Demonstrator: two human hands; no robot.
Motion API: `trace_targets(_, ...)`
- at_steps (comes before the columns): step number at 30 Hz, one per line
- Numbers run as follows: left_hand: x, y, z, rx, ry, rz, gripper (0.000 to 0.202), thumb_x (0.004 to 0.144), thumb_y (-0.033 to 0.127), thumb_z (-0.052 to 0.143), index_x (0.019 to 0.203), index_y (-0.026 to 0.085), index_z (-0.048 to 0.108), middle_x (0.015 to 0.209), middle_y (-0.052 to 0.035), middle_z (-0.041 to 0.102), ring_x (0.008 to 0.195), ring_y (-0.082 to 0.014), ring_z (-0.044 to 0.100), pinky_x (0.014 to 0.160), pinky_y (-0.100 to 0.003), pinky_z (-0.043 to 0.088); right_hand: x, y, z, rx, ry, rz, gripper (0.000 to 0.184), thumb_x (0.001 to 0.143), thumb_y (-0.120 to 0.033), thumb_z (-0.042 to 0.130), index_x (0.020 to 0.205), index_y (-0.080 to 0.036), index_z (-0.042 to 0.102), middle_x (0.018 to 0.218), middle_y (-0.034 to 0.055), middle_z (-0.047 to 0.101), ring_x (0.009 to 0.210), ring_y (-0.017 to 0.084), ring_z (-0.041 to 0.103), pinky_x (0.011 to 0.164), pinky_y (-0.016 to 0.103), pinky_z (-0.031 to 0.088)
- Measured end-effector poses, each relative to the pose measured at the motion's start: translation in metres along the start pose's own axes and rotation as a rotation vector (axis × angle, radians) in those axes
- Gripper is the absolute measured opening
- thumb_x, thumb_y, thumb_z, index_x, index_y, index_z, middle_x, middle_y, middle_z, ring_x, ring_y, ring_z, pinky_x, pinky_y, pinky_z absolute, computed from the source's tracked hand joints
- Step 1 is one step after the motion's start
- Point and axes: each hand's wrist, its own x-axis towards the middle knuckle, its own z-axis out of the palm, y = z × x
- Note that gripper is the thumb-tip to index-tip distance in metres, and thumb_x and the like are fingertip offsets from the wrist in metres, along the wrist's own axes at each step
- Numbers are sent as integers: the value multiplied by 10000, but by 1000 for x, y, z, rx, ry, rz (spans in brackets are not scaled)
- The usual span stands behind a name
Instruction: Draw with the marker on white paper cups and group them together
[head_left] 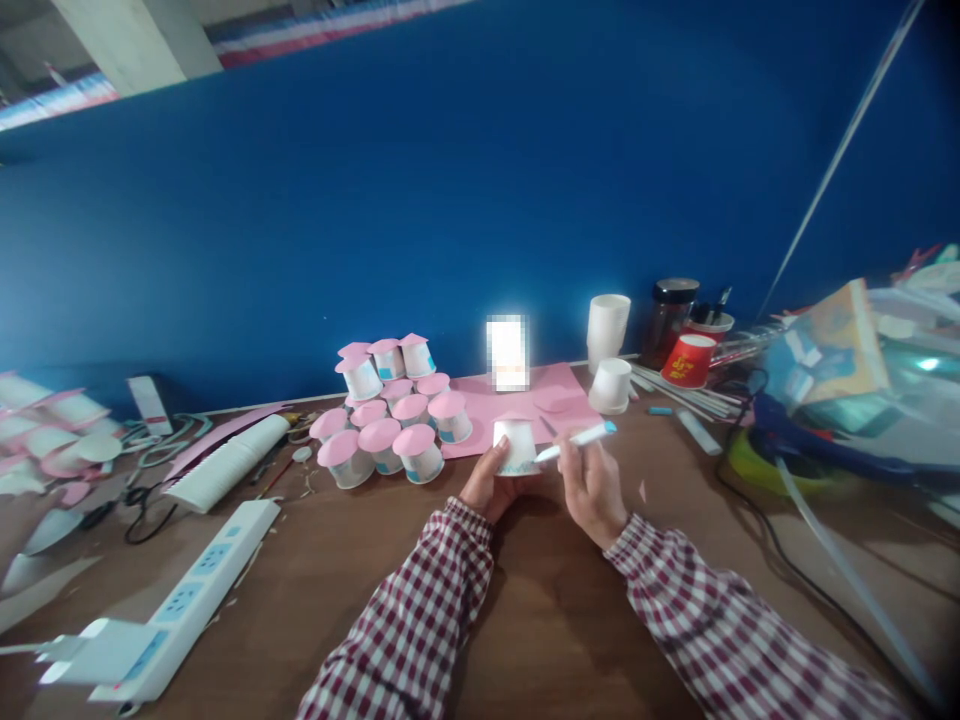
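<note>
An upside-down white paper cup [514, 446] with a pink paper top is held by my left hand [487, 482], thumb on its side and fingers underneath. Marks run along its lower rim. In my right hand [592, 490] is a white marker [581, 440] with a blue end, its tip close to the cup's right side; I cannot tell whether it touches. Behind both hands lies a sheet of pink paper [566, 388]. To the left stand several cups with pink cone tops [417, 450], some stacked on others, many with blue patches.
A white power strip [199, 590] lies front left beside a stack of white cups [229, 462]. Plain white cups [609, 325], a red paper cup [688, 360] and a dark-lidded jar [671, 320] stand at the back right. Bags and cables crowd the right edge. A blue partition [480, 200] rises behind.
</note>
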Motion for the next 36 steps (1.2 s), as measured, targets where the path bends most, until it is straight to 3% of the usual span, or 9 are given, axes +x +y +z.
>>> trace_targets(9, 3, -2, 1, -48, 28, 43, 379, 788, 407, 612, 1009, 99, 594, 785, -79, 647, 666, -167, 612, 555, -254, 456, 2, -2, -1, -16, -35, -30, 257, 937, -278, 348, 871, -147, 559, 643, 42, 607, 573, 149, 569, 576, 252, 441)
trace_targets(15, 3, -1, 5, -79, 34, 44, 377, 806, 356, 602, 1097, 117, 577, 900, -90, 664, 799, -179, 624, 721, -282, 476, 3, -2, -1, -8, -24, -45, 267, 938, -282, 345, 863, -144, 561, 610, 26, 586, 544, 138, 554, 558, 241, 434)
trace_targets(22, 3, -2, 3, -4, 8, 60, 424, 806, 432, 587, 1070, 100, 581, 854, -96, 659, 710, -169, 618, 571, -247, 454, 1, -2, 0, -14, -40, -53, 251, 936, -282, 356, 859, -158, 561, 636, 28, 596, 567, 139, 561, 577, 244, 441)
trace_targets(28, 2, -2, 3, -18, -17, 51, 387, 816, 374, 592, 1081, 92, 579, 901, -105, 649, 717, -151, 608, 701, -287, 501, 0, -1, -1, -12, -14, -31, 247, 939, -281, 345, 874, -163, 552, 648, 34, 598, 579, 146, 556, 601, 258, 453)
trace_targets(36, 3, -1, 5, -28, 62, 24, 383, 826, 412, 557, 1038, 95, 592, 877, -101, 638, 736, -176, 609, 675, -311, 516, 0, -1, 0, -13, -30, -60, 230, 932, -264, 367, 866, -155, 559, 694, 55, 635, 612, 154, 593, 592, 254, 451)
